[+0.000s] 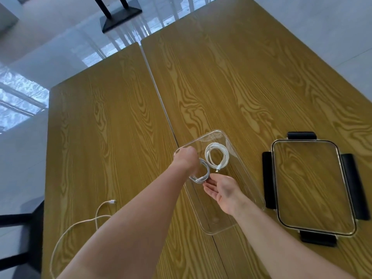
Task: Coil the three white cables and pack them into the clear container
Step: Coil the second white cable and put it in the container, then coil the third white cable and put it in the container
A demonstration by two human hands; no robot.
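Note:
The clear container (pixel 247 174) lies open on the wooden table. One coiled white cable (pixel 217 157) rests in its far end. A second coiled cable (pixel 202 174) is held over the container's left part by my left hand (pixel 186 159), whose fingers are closed on the coil's top. My right hand (pixel 220 189) is palm up with fingers spread, its fingertips touching the coil's lower end. A third white cable (pixel 80 222) lies uncoiled on the table at the left, its plug (pixel 111 202) pointing right.
The container's clear lid (pixel 311 184) with black clips lies flat to the right. A seam (pixel 161 101) runs between two joined tabletops. A black chair part (pixel 18 218) shows at the lower left, and a black stand base (pixel 120 15) on the floor beyond.

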